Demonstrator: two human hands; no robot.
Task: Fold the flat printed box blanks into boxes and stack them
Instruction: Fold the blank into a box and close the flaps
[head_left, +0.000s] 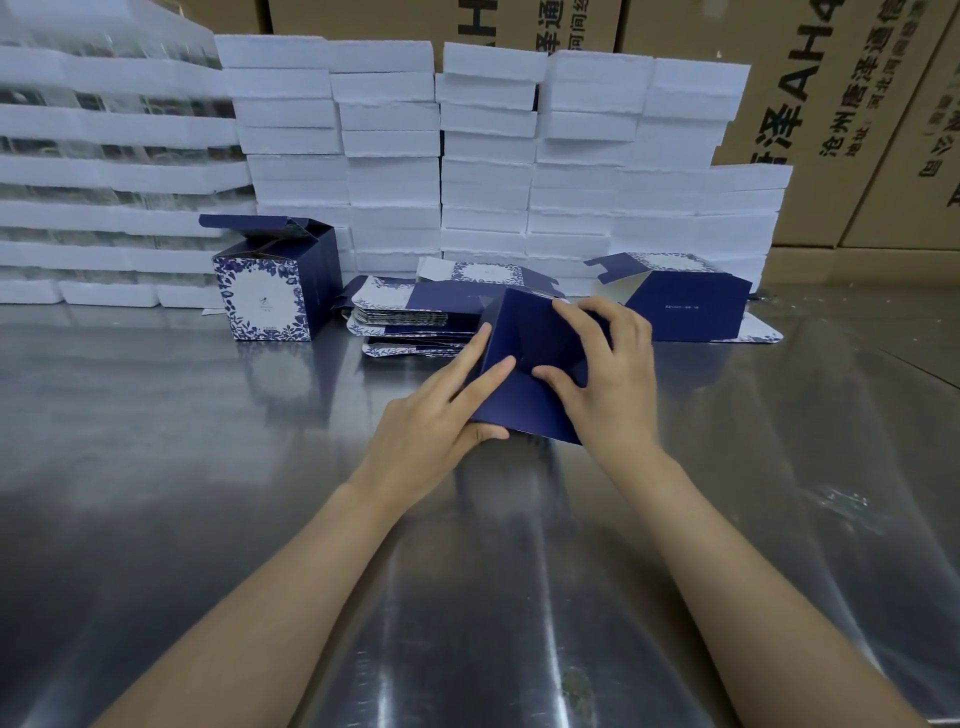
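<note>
Box (530, 364) half-formed, held tilted just above worktop (208, 441), in front of blanks (410, 317). Left hand (436, 415) pinching near corner; right hand (608, 374) clenched over top, fingers pressing flaps inward. Could crease or buckle a flap if pushed out of order; could slip from left grip.

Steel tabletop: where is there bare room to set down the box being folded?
Bare steel tabletop lies left of the left hand, in front of the finished box, and right of the right hand. Behind the hands, the flat blanks and the half-opened box crowd it.
</note>
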